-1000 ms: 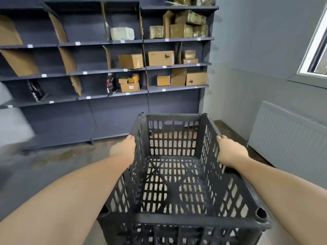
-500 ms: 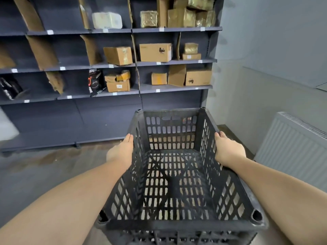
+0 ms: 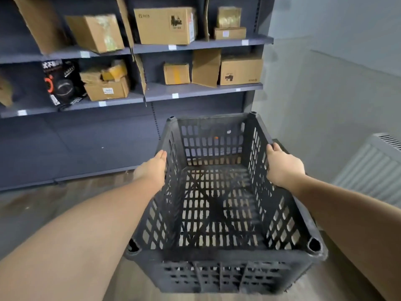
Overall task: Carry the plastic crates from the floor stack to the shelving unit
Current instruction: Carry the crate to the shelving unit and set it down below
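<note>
I hold an empty black slatted plastic crate (image 3: 217, 253) in front of me, above the floor. My left hand (image 3: 152, 170) grips its left wall near the top rim. My right hand (image 3: 282, 166) grips the right wall the same way, fingers over the rim. The dark grey shelving unit (image 3: 201, 89) stands just ahead, its lower shelves close behind the crate's far wall. The floor stack is out of view.
Cardboard boxes (image 3: 167, 25) fill the shelves, with a black packaged item (image 3: 60, 81) at the left. A white radiator (image 3: 373, 168) lines the right wall. Grey wall (image 3: 325, 83) closes the corner right of the shelves. Wood-look floor (image 3: 43, 205) lies below.
I have walked nearer to the shelving with the crate held in both hands; the shelves look larger and the upper ones have left the view. My grip is the same.
</note>
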